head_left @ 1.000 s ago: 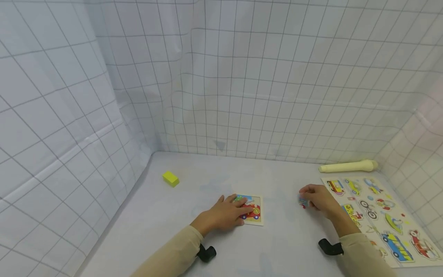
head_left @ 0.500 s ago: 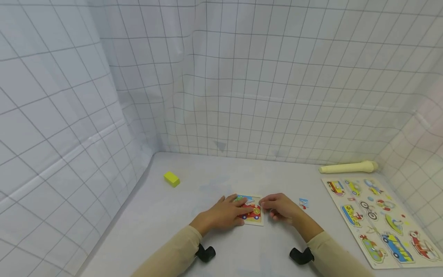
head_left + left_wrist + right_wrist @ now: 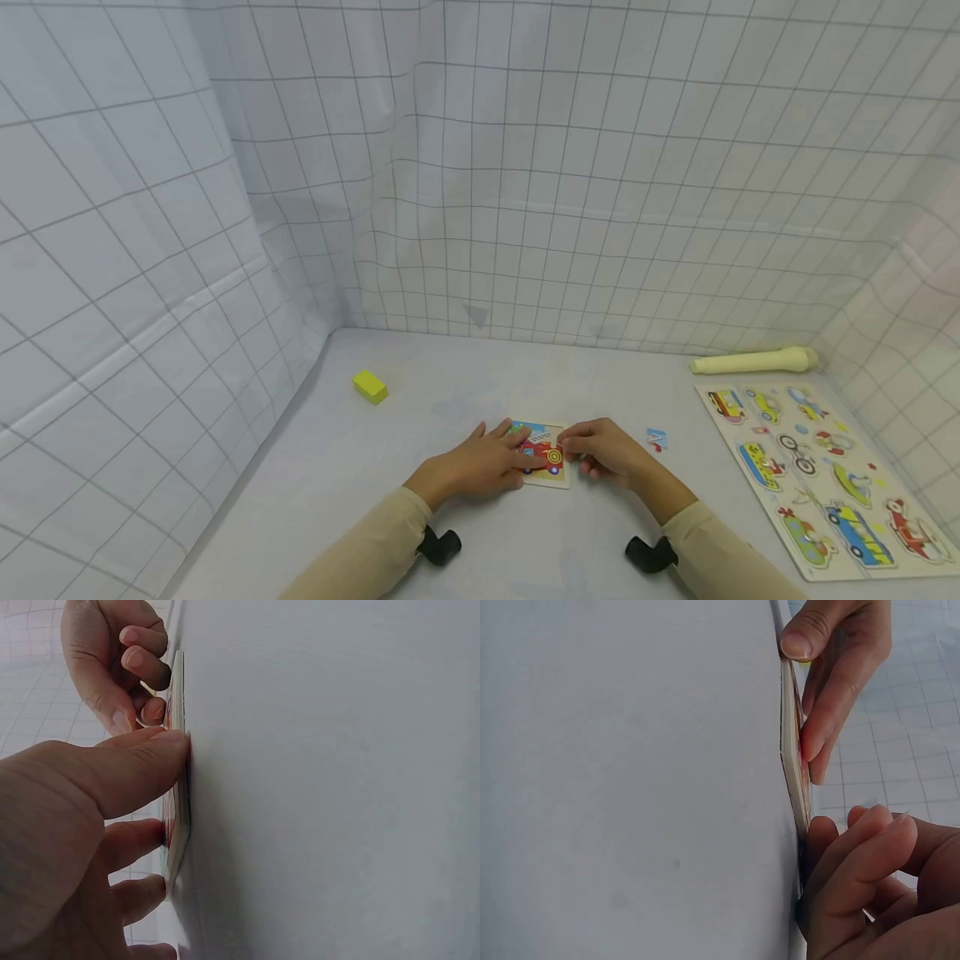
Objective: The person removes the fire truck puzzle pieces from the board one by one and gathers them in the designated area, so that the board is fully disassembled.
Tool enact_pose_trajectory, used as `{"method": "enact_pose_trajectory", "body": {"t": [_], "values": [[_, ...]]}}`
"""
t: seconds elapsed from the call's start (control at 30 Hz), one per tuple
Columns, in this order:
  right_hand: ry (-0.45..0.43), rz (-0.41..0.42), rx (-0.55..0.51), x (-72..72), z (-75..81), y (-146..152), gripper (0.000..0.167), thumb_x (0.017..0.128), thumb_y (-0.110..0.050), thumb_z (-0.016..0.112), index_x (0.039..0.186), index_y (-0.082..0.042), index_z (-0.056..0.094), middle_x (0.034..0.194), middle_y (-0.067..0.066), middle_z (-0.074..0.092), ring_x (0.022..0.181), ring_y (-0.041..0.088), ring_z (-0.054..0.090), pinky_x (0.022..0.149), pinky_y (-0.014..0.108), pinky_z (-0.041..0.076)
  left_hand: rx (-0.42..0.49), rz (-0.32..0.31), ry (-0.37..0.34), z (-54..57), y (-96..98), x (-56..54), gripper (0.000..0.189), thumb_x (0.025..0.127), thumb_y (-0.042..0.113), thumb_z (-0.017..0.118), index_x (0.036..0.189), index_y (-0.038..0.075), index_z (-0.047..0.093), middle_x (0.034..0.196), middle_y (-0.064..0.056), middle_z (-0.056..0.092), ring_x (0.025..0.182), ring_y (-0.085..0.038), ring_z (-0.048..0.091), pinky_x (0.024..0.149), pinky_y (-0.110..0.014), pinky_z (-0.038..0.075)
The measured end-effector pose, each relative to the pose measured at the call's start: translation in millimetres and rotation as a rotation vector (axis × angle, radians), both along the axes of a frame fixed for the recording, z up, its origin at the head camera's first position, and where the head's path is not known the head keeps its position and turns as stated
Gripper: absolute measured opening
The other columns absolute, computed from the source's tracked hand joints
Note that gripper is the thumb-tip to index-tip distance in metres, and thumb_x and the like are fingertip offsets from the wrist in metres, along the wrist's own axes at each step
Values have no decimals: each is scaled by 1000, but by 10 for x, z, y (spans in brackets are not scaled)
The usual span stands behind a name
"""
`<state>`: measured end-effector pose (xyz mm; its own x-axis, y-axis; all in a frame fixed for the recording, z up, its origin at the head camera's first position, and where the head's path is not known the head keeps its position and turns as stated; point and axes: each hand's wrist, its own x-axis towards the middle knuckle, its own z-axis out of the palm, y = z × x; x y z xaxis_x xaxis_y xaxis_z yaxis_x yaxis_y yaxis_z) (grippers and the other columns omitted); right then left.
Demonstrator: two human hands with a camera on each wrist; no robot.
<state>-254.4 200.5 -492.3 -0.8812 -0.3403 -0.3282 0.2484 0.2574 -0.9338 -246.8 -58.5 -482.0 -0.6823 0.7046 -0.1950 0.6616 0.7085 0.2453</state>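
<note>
A small jigsaw puzzle in a pale square frame [image 3: 558, 482], with a red vehicle picture, lies flat on the white table. My left hand [image 3: 480, 462] rests on its left part, fingers spread and fairly straight over the picture, while the thumb [image 3: 142, 769] touches the near edge. At the right edge is my right hand [image 3: 603, 452], fingers bent and fingertips right at the frame's side; I cannot tell whether a piece is between them. Bare tan backing shows at the puzzle's upper right. A loose blue puzzle piece [image 3: 656, 439] with white and red marks lies right of my right hand.
To the right lies a large peg puzzle board [image 3: 813, 500] with several vehicle pieces. Behind it is a pale yellow, club-shaped stick [image 3: 753, 361]. A yellow block [image 3: 370, 387] stands at the back left. White gridded cloth [image 3: 525, 183] walls the table in.
My right hand has let go of the blue puzzle piece on the table and moved left to the puzzle's right edge. The left hand has stayed on the puzzle.
</note>
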Motion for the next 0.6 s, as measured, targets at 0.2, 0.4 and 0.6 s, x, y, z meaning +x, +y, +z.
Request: {"method": "enact_pose_trajectory", "body": {"t": [0.2, 0.4, 0.6], "values": [[10, 15, 10, -33, -19, -33, 25, 98, -13, 65, 114, 6, 65, 81, 5, 61, 49, 6, 48, 46, 18, 43, -2, 12, -17, 22, 11, 7, 46, 104, 38, 58, 146, 54, 48, 167, 0, 28, 155, -37, 21, 115, -70, 24], [19, -13, 22, -54, -10, -91, 17, 94, -9, 68, 103, 3, 61, 80, 6, 60, 52, 8, 48, 46, 19, 42, 6, 25, -36, 53, 18, 25, 45, 103, 38, 59, 145, 54, 50, 167, 0, 28, 155, -37, 19, 115, -71, 22], [40, -25, 30, -40, 12, -108, 16, 92, -6, 69, 103, 2, 61, 81, 7, 61, 54, 11, 51, 47, 21, 43, 10, 24, -37, 45, 13, 19, 45, 104, 38, 58, 145, 53, 50, 167, 0, 29, 155, -37, 19, 115, -71, 22]]}}
